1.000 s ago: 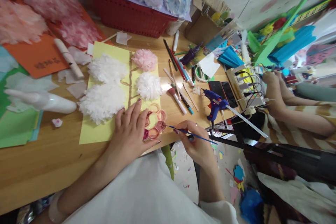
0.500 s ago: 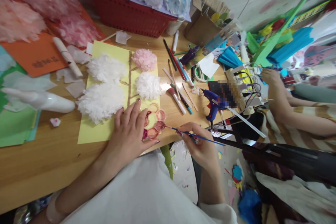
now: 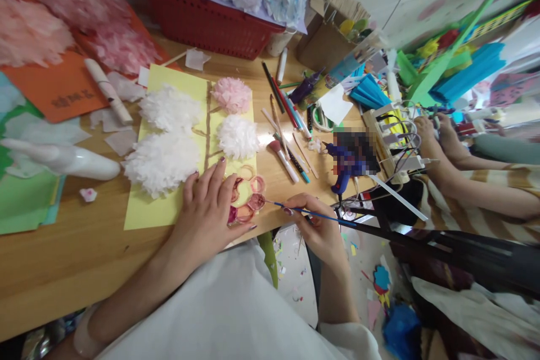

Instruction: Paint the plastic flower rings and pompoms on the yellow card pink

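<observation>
Between the fingers of my right hand (image 3: 318, 225) is a thin blue paintbrush (image 3: 312, 214), its tip at the right edge of a flower-shaped paint palette (image 3: 245, 214). The palette's round wells hold red, pink and orange paint, and part of it is hidden by my left hand (image 3: 211, 205). That hand lies with fingers spread over the palette and the lower edge of a yellow sheet (image 3: 177, 76). White tissue-paper puffs (image 3: 162, 163), a pink puff (image 3: 231, 95) and a brown painted stem (image 3: 208, 124) are on the sheet.
Right of the sheet lie a makeup brush (image 3: 282, 160), pens and a blue glue gun (image 3: 343, 166). A white bottle (image 3: 63, 160) lies at left. Behind stands a red basket (image 3: 202, 25). A power strip (image 3: 390, 140) is near another person's arms (image 3: 447, 163).
The paintbrush and my right hand have shifted very slightly, with the brush tip still at the palette. My left hand stays put. The other person's hands at right have moved.
</observation>
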A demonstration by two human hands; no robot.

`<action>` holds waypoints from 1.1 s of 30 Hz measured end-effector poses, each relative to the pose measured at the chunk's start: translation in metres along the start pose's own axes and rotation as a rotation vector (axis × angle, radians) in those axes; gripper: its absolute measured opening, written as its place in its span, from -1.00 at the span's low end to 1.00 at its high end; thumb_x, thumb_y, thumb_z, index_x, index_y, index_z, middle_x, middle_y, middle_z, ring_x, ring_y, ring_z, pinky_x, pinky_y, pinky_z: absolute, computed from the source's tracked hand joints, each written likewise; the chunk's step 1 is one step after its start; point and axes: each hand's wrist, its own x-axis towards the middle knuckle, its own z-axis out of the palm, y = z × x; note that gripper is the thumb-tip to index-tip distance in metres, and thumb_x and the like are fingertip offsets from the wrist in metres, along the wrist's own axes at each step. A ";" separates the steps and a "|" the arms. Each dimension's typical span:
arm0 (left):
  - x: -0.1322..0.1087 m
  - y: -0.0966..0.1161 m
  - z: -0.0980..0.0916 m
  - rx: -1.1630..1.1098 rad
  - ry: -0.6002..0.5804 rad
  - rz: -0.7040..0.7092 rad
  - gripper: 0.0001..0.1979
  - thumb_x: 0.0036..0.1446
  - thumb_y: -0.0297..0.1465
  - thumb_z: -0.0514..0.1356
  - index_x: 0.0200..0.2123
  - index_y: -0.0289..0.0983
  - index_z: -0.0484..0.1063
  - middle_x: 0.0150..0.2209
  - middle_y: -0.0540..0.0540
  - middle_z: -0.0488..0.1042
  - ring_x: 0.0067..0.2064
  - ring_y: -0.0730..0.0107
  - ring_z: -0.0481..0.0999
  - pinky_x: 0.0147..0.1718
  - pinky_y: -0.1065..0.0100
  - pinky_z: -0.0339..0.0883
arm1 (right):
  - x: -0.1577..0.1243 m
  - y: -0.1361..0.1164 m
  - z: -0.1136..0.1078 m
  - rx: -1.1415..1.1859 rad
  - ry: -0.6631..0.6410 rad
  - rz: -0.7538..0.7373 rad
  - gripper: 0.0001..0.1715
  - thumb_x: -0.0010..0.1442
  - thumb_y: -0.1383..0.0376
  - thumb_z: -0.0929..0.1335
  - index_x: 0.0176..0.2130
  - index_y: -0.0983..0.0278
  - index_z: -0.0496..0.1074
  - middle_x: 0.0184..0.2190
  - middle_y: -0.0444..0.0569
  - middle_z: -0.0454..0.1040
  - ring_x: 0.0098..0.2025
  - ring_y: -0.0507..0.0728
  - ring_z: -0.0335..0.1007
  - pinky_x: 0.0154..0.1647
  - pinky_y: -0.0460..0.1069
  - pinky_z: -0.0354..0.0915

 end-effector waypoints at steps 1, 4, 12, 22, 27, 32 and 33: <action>0.000 0.000 0.000 0.001 -0.002 0.001 -0.20 0.06 -0.01 0.30 0.18 -0.46 0.25 0.32 -0.63 0.19 0.30 -0.32 0.23 0.22 -0.21 0.05 | 0.000 0.001 0.000 0.004 0.001 0.010 -0.90 0.24 0.37 0.39 -0.33 0.22 0.53 -0.41 -0.08 0.58 -0.34 0.10 0.50 -0.31 -0.03 0.38; 0.000 0.000 0.001 0.009 0.001 0.002 -0.19 0.05 0.00 0.30 0.18 -0.46 0.25 0.32 -0.63 0.18 0.30 -0.32 0.24 0.22 -0.21 0.06 | -0.002 0.003 -0.001 0.019 0.006 0.038 -0.92 0.24 0.35 0.40 -0.31 0.22 0.54 -0.39 -0.08 0.59 -0.33 0.10 0.51 -0.31 -0.03 0.37; 0.000 0.000 0.000 0.024 0.014 0.005 -0.19 0.04 0.00 0.32 0.17 -0.46 0.26 0.32 -0.63 0.19 0.28 -0.33 0.26 0.20 -0.20 0.08 | -0.007 0.008 -0.005 0.067 -0.007 0.087 -0.93 0.26 0.33 0.40 -0.28 0.20 0.55 -0.35 -0.05 0.60 -0.28 0.12 0.51 -0.26 -0.02 0.34; 0.001 0.000 0.001 0.004 0.000 -0.004 -0.17 0.03 0.00 0.33 0.18 -0.48 0.25 0.31 -0.64 0.19 0.29 -0.34 0.25 0.21 -0.21 0.05 | 0.002 0.009 0.003 0.240 -0.045 0.108 -0.81 0.35 0.18 0.36 -0.26 0.20 0.51 -0.35 -0.07 0.55 -0.28 0.10 0.46 -0.21 -0.03 0.31; 0.001 0.001 0.000 -0.007 -0.008 -0.011 -0.20 0.04 -0.02 0.32 0.17 -0.47 0.27 0.31 -0.64 0.19 0.29 -0.34 0.25 0.21 -0.23 0.06 | 0.006 0.021 0.002 0.253 -0.090 0.179 -0.77 0.33 0.11 0.38 -0.24 0.20 0.51 -0.32 -0.06 0.56 -0.24 0.12 0.47 -0.17 -0.01 0.32; 0.000 0.001 0.000 -0.009 -0.002 -0.006 -0.20 0.04 -0.03 0.32 0.17 -0.48 0.27 0.30 -0.64 0.21 0.29 -0.35 0.24 0.21 -0.22 0.05 | 0.007 0.027 -0.002 0.311 -0.125 0.240 -0.76 0.29 0.07 0.41 -0.23 0.19 0.52 -0.30 -0.07 0.57 -0.22 0.11 0.48 -0.15 -0.02 0.32; 0.000 0.000 0.000 -0.012 -0.003 -0.008 -0.20 0.03 -0.04 0.33 0.17 -0.49 0.27 0.29 -0.64 0.22 0.29 -0.35 0.24 0.22 -0.22 0.04 | 0.008 0.028 -0.003 0.322 -0.125 0.247 -0.76 0.29 0.07 0.42 -0.23 0.19 0.52 -0.31 -0.08 0.57 -0.22 0.11 0.48 -0.14 -0.02 0.32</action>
